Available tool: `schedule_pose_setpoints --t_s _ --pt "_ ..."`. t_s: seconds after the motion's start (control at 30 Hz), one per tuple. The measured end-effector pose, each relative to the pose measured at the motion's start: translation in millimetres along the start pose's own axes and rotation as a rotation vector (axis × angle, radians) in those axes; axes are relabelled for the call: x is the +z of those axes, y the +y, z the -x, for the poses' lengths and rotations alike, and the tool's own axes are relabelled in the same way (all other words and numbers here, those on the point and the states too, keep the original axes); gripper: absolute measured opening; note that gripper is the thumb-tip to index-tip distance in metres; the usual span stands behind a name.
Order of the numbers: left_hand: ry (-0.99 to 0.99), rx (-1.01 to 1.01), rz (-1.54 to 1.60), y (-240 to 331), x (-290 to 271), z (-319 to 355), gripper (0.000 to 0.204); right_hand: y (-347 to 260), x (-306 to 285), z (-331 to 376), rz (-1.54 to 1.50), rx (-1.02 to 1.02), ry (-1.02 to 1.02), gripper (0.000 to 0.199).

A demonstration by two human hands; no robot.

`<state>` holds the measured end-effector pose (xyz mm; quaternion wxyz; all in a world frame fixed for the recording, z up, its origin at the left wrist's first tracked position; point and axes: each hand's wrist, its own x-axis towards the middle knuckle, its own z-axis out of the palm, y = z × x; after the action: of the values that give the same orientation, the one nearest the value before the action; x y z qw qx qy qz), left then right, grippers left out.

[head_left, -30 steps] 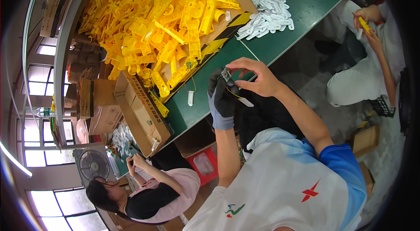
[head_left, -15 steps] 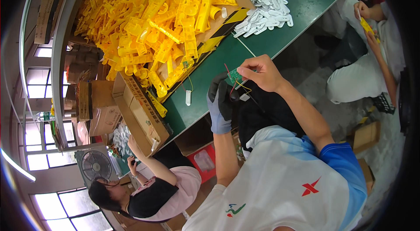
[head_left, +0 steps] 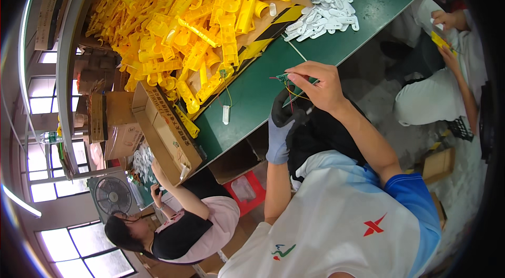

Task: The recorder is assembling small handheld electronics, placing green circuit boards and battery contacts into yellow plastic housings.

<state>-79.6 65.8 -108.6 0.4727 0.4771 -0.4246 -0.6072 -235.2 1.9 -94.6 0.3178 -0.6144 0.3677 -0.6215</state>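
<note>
My right hand [head_left: 322, 86] is bare and closed, pinching a small green circuit board [head_left: 283, 77] above the table's front edge. Red and yellow wires [head_left: 292, 95] hang from the board toward my left hand [head_left: 286, 120], which wears a grey glove with black fingers. Its thumb and fingers are curled but apart, just below the board, with the wires passing close by. A small pale piece beside the gloved thumb is too blurred to name. On the green table [head_left: 247, 99] lies another small board [head_left: 223, 73], wired to a white rectangular part [head_left: 226, 115].
Yellow plastic housings [head_left: 173, 30] are heaped at the far left behind a black-and-yellow striped edge [head_left: 268, 36]. White plastic pieces [head_left: 326, 4] lie piled beyond. An open cardboard box [head_left: 168, 136] sits at the table's left end. One person [head_left: 184, 225] works at left, another [head_left: 436, 78] at right.
My left hand has shifted right and lower, away from the board's edge. My right hand has raised the board slightly and tilted it, so it now shows nearly edge-on.
</note>
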Motion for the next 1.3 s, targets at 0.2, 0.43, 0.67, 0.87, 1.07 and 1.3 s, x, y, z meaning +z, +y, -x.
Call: schedule_pose_setpoints --t_s 0.2,0.43,0.67,0.87,1.07,1.3 --pt "0.011 -0.001 0.094 6 -3 9 0.056 4 4 2 -0.093 0.113 0.025 0.012" --pt "0.087 0.351 -0.324 14 -29 6 0.027 -6 1 -3 -0.08 0.131 0.01 0.012" --pt "0.293 0.462 -0.591 44 2 2 0.046 -18 6 -3 0.039 -0.078 0.015 0.012" --pt "0.155 0.168 -0.387 33 21 -3 0.078 -42 -10 -13 0.138 -0.148 0.061 0.013" --pt "-0.003 -0.064 0.01 20 18 0 0.061 -53 -31 -26 0.223 -0.152 0.119 0.012" --pt "-0.1 0.0 0.284 -11 -21 8 0.037 -37 -45 -24 -0.067 0.236 0.032 0.017"
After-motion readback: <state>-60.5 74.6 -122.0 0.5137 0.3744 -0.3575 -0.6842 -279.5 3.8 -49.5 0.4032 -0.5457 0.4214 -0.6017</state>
